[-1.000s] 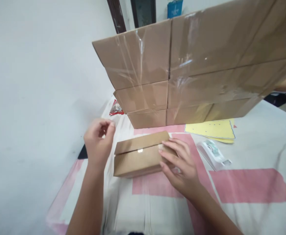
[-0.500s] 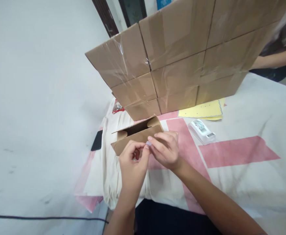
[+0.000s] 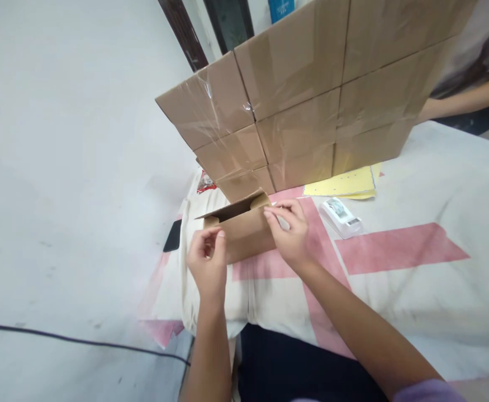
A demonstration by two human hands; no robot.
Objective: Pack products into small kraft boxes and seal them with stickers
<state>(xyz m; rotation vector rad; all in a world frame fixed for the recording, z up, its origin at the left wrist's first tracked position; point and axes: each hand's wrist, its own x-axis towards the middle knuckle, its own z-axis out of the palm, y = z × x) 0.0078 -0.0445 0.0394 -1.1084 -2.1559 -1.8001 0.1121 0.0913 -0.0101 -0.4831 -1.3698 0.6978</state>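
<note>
A small brown cardboard box (image 3: 250, 237) stands on the cloth in front of me, its top open and a flap raised at the back. My left hand (image 3: 208, 259) is at the box's near left corner, thumb and index finger drawn together. Against the upper right of the box front is my right hand (image 3: 288, 229), thumb and fingertips pinched near the top edge. Whatever either pinch holds is too small or too clear to make out. To the right of the box lies a small white tape dispenser (image 3: 340, 218).
Behind the box rises a large taped cardboard panel (image 3: 297, 125). Yellow sheets (image 3: 345, 184) lie at its foot, a red packet (image 3: 205, 182) at its left. A dark phone-like slab (image 3: 172, 236) rests on the left edge. Another person's arm (image 3: 466, 100) reaches behind the panel.
My hands met in front of the box around a small pale piece; now they are apart, the left moved left and the right up to the box's top right.
</note>
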